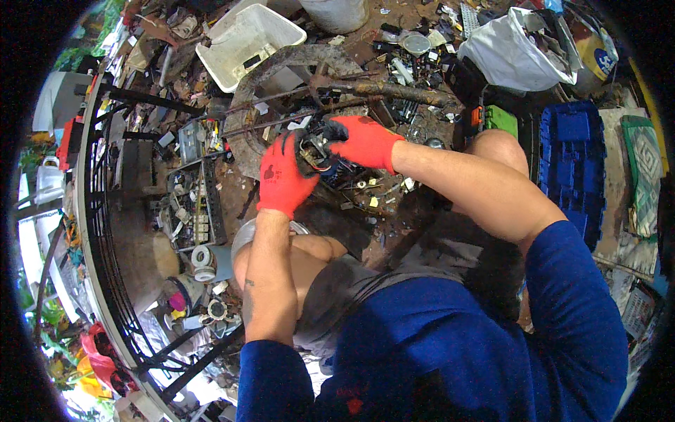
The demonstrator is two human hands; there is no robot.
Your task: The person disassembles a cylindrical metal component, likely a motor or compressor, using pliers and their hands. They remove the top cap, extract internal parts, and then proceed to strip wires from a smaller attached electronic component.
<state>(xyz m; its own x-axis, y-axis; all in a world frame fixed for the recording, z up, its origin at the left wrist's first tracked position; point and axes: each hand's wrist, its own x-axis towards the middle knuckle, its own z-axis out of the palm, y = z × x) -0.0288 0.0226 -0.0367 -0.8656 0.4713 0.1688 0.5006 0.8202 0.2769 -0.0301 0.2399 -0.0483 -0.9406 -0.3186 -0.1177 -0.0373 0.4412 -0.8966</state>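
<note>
Both my hands wear red gloves with dark palms and meet over the littered ground. My left hand (pixel 287 179) is closed around one side of a small dark device with a few thin wires (pixel 313 152); its exact kind does not show. From the right, the fingers of my right hand (pixel 365 143) are bent onto the top of the same piece. The gloves hide much of it, and the fingertips are hard to make out. Just beyond the hands lies a rusty, dirt-covered metal bar (pixel 394 91).
A dirty white plastic tub (pixel 214 67) lies at the far left, and a white sack (pixel 510 53) of scrap stands far right. Blue plastic cases (pixel 571 162) line the right side. A dark metal frame (pixel 98 204) runs along the left. Trays of small parts (pixel 193 204) sit beside it.
</note>
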